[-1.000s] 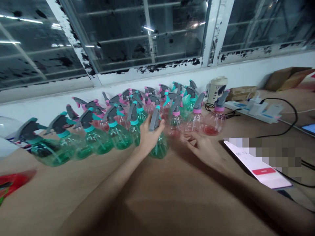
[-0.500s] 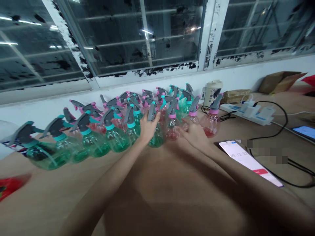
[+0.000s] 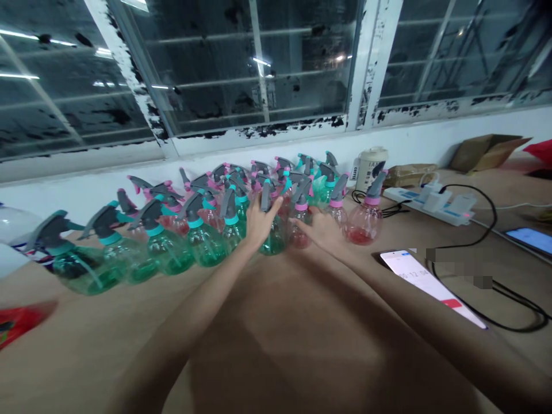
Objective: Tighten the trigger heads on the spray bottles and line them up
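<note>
A teal-collared spray bottle (image 3: 272, 237), its body green-tinted, stands at the centre of the frame directly beneath the left hand (image 3: 259, 223), whose fingers and thumb are closed about its grey trigger head. The right hand (image 3: 324, 231), partly curled, lies just right of it, beside a pink-collared spray bottle (image 3: 299, 234); whether it grips anything is unclear. The front row, left to right, comprises six teal-collared bottles, the held one included, then three pink-collared ones; those behind overlap too much to count. At right are one lidded cup (image 3: 371, 164), one power strip (image 3: 446, 213) and two phones (image 3: 425, 282). All stand or lie on a brown tabletop (image 3: 267, 345) against a white wall (image 3: 414, 129), below dark windows (image 3: 207, 63) with peeling frames across the upper frame.
</note>
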`<state>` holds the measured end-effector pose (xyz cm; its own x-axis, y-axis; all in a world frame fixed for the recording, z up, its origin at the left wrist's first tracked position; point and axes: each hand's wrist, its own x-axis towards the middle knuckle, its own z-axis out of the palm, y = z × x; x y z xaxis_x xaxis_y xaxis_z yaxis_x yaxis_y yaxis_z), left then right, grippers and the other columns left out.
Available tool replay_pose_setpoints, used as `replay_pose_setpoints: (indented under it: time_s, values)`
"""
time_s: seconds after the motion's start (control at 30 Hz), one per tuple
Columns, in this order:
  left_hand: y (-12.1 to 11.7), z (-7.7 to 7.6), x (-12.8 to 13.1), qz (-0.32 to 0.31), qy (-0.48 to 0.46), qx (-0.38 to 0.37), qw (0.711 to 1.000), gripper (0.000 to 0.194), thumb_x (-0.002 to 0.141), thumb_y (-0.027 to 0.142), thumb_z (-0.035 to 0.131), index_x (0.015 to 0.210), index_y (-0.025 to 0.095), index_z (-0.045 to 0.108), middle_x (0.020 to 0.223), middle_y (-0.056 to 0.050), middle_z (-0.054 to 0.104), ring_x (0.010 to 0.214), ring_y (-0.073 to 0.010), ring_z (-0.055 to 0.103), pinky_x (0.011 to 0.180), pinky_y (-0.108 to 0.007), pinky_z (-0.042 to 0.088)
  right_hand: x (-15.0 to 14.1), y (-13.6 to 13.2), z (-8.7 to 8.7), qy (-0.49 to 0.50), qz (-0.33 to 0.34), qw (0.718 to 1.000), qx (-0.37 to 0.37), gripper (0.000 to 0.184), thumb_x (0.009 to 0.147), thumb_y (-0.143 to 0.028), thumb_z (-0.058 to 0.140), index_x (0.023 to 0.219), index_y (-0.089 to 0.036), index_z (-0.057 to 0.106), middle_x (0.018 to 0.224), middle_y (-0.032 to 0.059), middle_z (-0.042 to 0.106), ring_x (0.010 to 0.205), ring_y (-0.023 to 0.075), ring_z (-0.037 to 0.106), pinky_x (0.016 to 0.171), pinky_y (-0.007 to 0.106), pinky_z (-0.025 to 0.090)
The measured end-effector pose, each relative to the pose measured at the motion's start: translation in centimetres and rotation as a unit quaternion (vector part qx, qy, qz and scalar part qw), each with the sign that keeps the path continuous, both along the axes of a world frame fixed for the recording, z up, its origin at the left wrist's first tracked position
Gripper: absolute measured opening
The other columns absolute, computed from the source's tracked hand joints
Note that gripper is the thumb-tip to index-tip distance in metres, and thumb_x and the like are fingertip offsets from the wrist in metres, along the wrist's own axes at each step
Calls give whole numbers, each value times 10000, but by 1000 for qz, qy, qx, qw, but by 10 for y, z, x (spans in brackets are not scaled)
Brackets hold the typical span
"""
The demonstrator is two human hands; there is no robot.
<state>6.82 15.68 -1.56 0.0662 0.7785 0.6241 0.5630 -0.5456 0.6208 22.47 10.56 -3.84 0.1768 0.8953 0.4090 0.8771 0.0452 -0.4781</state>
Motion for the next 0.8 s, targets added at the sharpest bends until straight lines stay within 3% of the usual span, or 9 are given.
replay_pose_setpoints:
  time_s: [0.23, 0.4, 0.5, 0.63, 0.8]
  values:
    - [-15, -1, -5, 18, -26, -28, 999, 697, 808, 414, 595, 1390, 144, 323, 1329, -162, 503, 1206, -307, 478, 1008, -446, 362, -2, -22, -3, -20, 17, 999, 21, 573, 821, -576, 464, 1142, -107, 540, 1064, 190, 636, 921, 321, 630, 700, 395, 480]
    - [-45, -7, -12, -8, -7, -53, 999, 798, 797, 343, 606, 1439, 122, 186, 1436, -174, 361, 1293, -306, 380, 1058, -442, 319, -2, -44, -9, -27, 34, 998, 37, 576, 824, -611, 420, 1098, -121, 549, 1023, 177, 642, 839, 311, 641, 632, 386, 470]
    - [-68, -8, -20, -14, 17, -83, 996, 896, 763, 337, 642, 1449, 84, 124, 1449, -227, 305, 1319, -362, 316, 1057, -511, 288, -3, -60, -10, -33, 43, 998, 40, 602, 826, -638, 385, 1094, -125, 548, 892, 159, 664, 760, 307, 645, 575, 375, 454]
    - [-99, -5, -35, -34, 64, -127, 989, 857, 792, 402, 602, 1455, 147, 123, 1472, -198, 270, 1322, -355, 313, 1045, -525, 299, -7, -84, -9, -33, 61, 997, 46, 606, 832, -643, 370, 1110, -130, 533, 863, 151, 666, 718, 304, 643, 544, 374, 445]
    - [-136, 0, -41, -146, 89, -148, 974, 747, 802, 472, 578, 1427, 248, 236, 1471, -114, 316, 1308, -316, 358, 1046, -498, 321, -15, -113, -7, -26, 129, 990, 44, 501, 849, -574, 413, 1089, -149, 526, 944, 127, 659, 710, 252, 643, 547, 333, 445]
